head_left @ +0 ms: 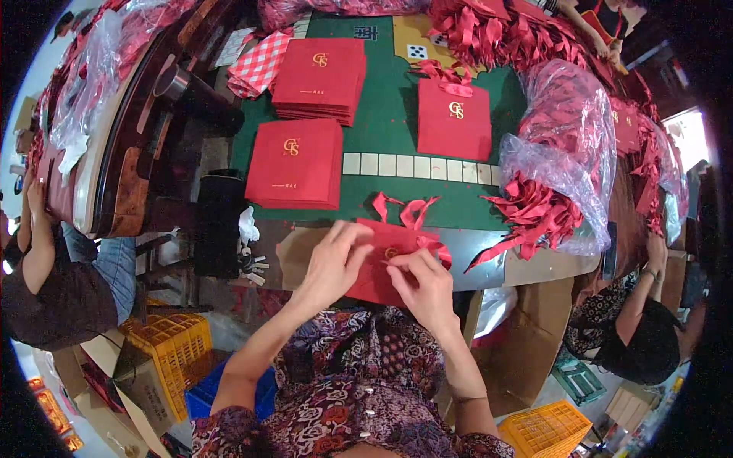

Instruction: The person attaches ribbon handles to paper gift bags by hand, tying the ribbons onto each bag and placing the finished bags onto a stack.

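Green cloth with a soft, felt-like look covers most of the table (389, 204), crossed by a row of pale rectangles (424, 167), and its near edge runs out onto a smooth, shiny band. Right at that edge, in front of the person in the swirly patterned blouse (374, 397), is a flat red bag (368, 281) with a small gold emblem, glossy ribbon loops (406, 211) curling up beyond its top.

Over the bag's left edge, the left hand (336, 257) arches loosely, thumb apart from the forefinger. On the other side the right hand (424, 284) has thumb and forefinger drawn close together over the bag's face; from where I stand, I can't tell whether they pinch anything.

Off to the left sit two squared stacks of stiff red bags, the front stack (294, 164) crisp-edged, the rear stack (319, 72) slightly fanned, with a checked red-and-white cloth (261, 65) rumpled beside it. Another bag (453, 126) lies beyond the pale row, satiny ribbon bunched at its top. To the right, crinkled clear plastic (569, 114) spills a tangle of limp ribbons (538, 212). Below stand a plain cardboard box (527, 351) and a latticed orange crate (546, 433).
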Available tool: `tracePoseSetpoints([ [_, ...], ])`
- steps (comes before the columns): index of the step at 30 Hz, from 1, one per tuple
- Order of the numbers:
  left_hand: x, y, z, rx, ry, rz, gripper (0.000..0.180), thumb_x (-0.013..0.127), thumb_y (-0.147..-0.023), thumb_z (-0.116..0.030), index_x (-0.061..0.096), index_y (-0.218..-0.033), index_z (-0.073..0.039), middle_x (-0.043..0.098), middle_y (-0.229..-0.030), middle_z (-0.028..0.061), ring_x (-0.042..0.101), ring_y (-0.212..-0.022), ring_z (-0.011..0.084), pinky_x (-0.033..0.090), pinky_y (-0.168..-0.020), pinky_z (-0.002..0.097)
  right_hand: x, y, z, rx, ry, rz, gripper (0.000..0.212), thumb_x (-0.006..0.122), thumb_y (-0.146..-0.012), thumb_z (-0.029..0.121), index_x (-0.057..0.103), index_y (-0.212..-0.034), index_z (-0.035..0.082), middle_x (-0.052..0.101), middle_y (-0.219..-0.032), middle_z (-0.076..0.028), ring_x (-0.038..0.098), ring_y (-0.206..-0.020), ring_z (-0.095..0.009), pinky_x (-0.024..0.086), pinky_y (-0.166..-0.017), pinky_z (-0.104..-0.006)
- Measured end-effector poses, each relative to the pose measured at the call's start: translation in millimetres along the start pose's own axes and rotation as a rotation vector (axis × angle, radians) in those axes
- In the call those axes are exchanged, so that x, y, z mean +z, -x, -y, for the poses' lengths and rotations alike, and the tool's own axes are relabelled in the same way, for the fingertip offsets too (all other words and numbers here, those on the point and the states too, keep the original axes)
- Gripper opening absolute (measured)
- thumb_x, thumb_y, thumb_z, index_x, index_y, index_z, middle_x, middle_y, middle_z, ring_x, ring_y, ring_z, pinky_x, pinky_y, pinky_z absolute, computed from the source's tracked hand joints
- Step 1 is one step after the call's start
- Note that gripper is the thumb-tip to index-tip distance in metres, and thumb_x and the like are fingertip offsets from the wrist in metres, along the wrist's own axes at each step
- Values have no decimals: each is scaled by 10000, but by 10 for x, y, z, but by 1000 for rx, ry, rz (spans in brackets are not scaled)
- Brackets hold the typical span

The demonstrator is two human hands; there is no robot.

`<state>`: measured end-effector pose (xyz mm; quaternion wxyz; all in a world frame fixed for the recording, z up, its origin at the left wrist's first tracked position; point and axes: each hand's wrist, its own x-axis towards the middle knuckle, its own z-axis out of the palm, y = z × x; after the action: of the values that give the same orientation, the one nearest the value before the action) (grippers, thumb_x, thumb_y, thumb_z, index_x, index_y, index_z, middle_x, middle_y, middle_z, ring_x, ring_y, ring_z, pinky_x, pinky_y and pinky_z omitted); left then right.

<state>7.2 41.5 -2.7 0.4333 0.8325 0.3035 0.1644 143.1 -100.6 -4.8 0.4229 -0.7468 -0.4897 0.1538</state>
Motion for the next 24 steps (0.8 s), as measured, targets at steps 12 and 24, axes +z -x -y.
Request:
tracePoseSetpoints([
  [12,180,-89,84,163,-227,-69,316,730,-840,-76,630,-1140,-70,526,-1102,151,613,-964,357,538,-791,436,315,-105,-53,162,91,-169,106,745,-844,128,678,-874,53,666,-835,-88,671,-696,-277,531,-629,-396],
  [24,284,30,25,185,-121,-36,192,671,-876,-14,612,-1054,-53,530,-1039,160,622,-908,379,539,-740,446,353,-61,80,262,7,-205,112,754,-821,98,660,-842,39,660,-786,-108,678,-660,-260,533,-609,-377],
])
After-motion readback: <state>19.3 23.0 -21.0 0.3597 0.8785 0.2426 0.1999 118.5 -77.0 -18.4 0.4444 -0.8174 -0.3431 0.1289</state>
